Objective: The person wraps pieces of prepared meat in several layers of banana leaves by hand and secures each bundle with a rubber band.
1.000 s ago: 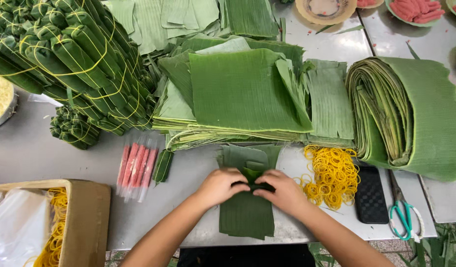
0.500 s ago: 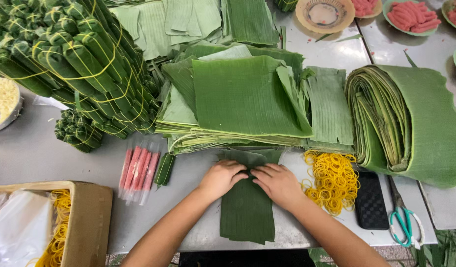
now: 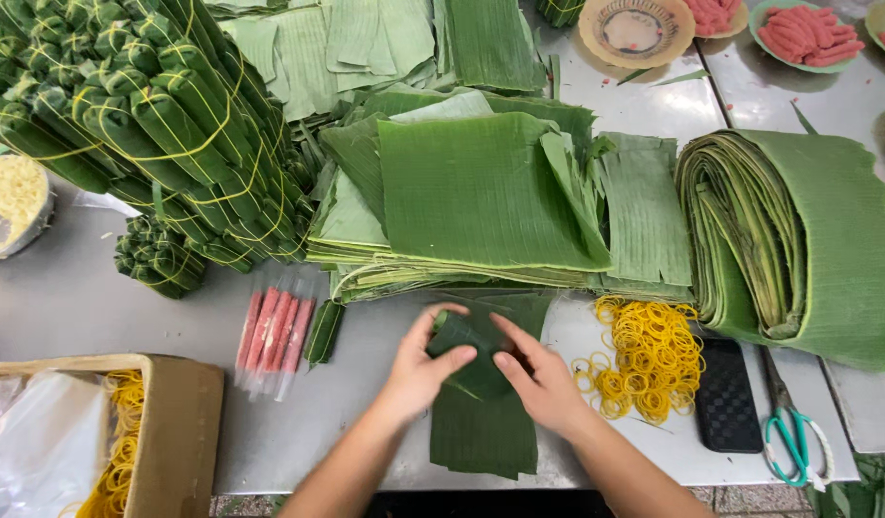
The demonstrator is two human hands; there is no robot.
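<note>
Head view: left hand and right hand both clasp rolled end of banana leaf strip at table's near edge. Fingers curled around roll from either side, thumbs on top. Strip's long axis runs toward person; roll lies crosswise between fingertips, hands equally near. Yellow rubber bands just beside right hand.

A food-wrapping workshop, run by hand. A steel desk carries a tall stack of cut banana leaves; left of it, a heap of tied leaf rolls; right of it, folded leaves; just below, yellow rubber bands; beyond, plates of pink meat.
</note>
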